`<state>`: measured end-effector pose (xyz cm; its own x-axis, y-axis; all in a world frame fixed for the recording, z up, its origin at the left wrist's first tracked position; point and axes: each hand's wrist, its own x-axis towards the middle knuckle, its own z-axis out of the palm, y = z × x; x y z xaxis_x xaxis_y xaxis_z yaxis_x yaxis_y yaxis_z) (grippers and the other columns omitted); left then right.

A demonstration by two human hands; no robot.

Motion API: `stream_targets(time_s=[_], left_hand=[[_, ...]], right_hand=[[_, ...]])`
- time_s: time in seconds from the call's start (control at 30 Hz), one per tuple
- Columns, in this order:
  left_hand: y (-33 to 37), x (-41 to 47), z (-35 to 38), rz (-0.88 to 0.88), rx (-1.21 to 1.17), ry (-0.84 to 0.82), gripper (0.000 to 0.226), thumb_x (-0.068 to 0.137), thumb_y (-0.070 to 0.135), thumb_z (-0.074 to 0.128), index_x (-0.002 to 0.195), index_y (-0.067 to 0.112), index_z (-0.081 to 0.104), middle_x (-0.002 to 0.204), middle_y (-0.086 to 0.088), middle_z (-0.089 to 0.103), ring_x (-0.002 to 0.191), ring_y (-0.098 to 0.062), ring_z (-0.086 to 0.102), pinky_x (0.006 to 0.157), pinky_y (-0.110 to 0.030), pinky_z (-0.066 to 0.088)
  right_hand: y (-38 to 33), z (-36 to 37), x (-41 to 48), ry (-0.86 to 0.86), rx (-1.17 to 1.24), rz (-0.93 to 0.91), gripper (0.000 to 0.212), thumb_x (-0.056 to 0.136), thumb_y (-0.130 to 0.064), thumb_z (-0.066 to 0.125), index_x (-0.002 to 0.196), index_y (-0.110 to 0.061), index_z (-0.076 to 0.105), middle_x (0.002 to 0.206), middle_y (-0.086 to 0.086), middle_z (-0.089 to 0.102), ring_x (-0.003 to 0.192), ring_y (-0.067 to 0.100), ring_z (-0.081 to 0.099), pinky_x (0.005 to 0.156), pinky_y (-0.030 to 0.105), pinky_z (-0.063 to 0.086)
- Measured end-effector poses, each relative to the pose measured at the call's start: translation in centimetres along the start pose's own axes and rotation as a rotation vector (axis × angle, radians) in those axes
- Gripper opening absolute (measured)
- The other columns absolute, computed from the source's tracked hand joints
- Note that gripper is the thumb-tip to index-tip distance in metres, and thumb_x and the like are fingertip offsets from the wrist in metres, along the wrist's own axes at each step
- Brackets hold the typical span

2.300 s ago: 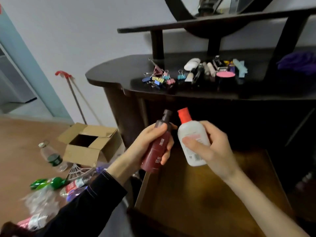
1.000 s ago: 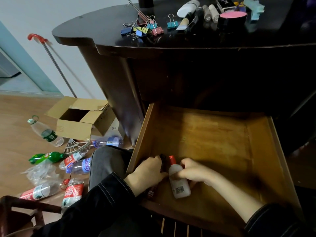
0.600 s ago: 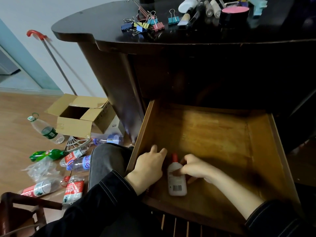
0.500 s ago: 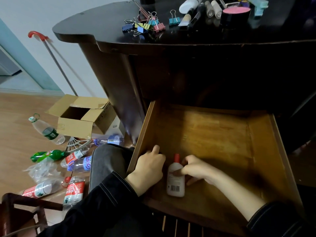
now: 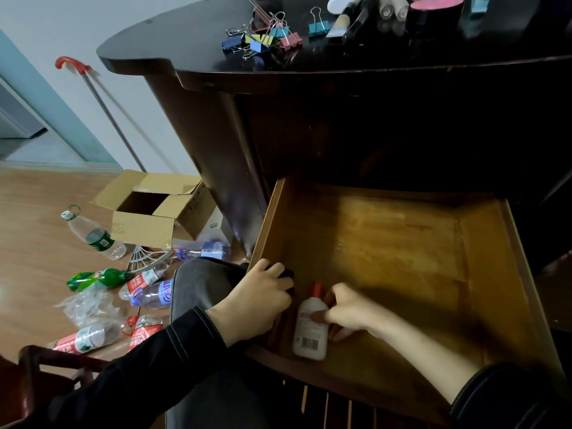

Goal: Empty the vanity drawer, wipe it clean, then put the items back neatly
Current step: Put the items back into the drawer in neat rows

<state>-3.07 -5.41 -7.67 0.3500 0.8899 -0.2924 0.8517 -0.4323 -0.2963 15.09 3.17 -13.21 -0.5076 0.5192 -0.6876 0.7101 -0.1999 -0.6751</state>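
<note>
The wooden vanity drawer (image 5: 402,243) stands pulled out, its bottom mostly bare. My left hand (image 5: 257,298) reaches into its front left corner, with the fingers curled over a dark red bottle (image 5: 276,331) that lies along the left wall and is mostly hidden under the hand. Right beside it lies a white bottle with a red cap (image 5: 309,335), cap pointing to the back. My right hand (image 5: 349,308) pinches the white bottle, thumb on its label and fingers behind it.
On the dark vanity top (image 5: 185,54) lie coloured binder clips (image 5: 263,38), brushes (image 5: 349,17) and a black jar with a pink lid (image 5: 433,10). On the floor at the left are an open cardboard box (image 5: 148,212), several plastic bottles (image 5: 93,236) and a mop handle (image 5: 102,103).
Both bottles came down from in front of the vanity into the drawer's front left corner and now lie flat. Over the last half second my hands have barely shifted.
</note>
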Motion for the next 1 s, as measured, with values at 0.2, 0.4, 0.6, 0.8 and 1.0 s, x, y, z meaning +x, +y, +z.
stream_targets(time_s=[0.2, 0.4, 0.6, 0.8, 1.0], left_hand=[[0.2, 0.2, 0.3, -0.024, -0.028, 0.023, 0.032, 0.082, 0.026, 0.046, 0.102, 0.023, 0.072, 0.118, 0.006, 0.061, 0.114, -0.027, 0.048, 0.107, -0.043, 0.029], [0.3, 0.4, 0.5, -0.050, -0.045, 0.013, 0.030, 0.078, 0.026, 0.049, 0.096, 0.023, 0.073, 0.113, 0.006, 0.063, 0.108, -0.026, 0.051, 0.104, -0.040, 0.032], [0.2, 0.6, 0.3, -0.067, -0.047, -0.012, 0.030, 0.079, 0.027, 0.049, 0.097, 0.023, 0.072, 0.113, 0.007, 0.062, 0.107, -0.025, 0.051, 0.101, -0.039, 0.032], [0.6, 1.1, -0.3, -0.076, -0.035, -0.034, 0.028, 0.079, 0.028, 0.052, 0.098, 0.022, 0.071, 0.112, 0.005, 0.062, 0.105, -0.026, 0.052, 0.099, -0.039, 0.034], [0.6, 1.1, -0.5, -0.085, -0.039, -0.038, 0.025, 0.077, 0.026, 0.053, 0.095, 0.021, 0.070, 0.106, 0.003, 0.061, 0.101, -0.027, 0.052, 0.095, -0.038, 0.032]], right_hand=[[-0.8, 1.0, -0.2, -0.020, 0.060, 0.013, 0.026, 0.093, -0.011, 0.073, 0.106, -0.012, 0.050, 0.115, 0.013, 0.062, 0.094, 0.028, 0.073, 0.070, 0.041, 0.065], [-1.0, 0.7, -0.2, -0.035, -0.084, -0.020, 0.034, 0.091, -0.018, 0.076, 0.111, -0.010, 0.050, 0.115, 0.016, 0.063, 0.095, 0.032, 0.073, 0.077, 0.048, 0.063], [-1.1, 0.0, -0.1, -0.056, -0.132, -0.045, 0.038, 0.092, -0.018, 0.075, 0.119, -0.008, 0.050, 0.112, 0.015, 0.065, 0.092, 0.029, 0.074, 0.078, 0.045, 0.064], [-0.8, -1.3, -0.4, -0.073, -0.123, -0.055, 0.035, 0.093, -0.017, 0.073, 0.120, -0.011, 0.052, 0.109, 0.016, 0.071, 0.076, 0.019, 0.070, 0.073, 0.036, 0.062], [-1.7, -0.4, 0.1, -0.014, -0.226, -0.047, 0.042, 0.089, -0.022, 0.078, 0.117, -0.010, 0.050, 0.113, 0.013, 0.066, 0.093, 0.025, 0.072, 0.080, 0.044, 0.063]])
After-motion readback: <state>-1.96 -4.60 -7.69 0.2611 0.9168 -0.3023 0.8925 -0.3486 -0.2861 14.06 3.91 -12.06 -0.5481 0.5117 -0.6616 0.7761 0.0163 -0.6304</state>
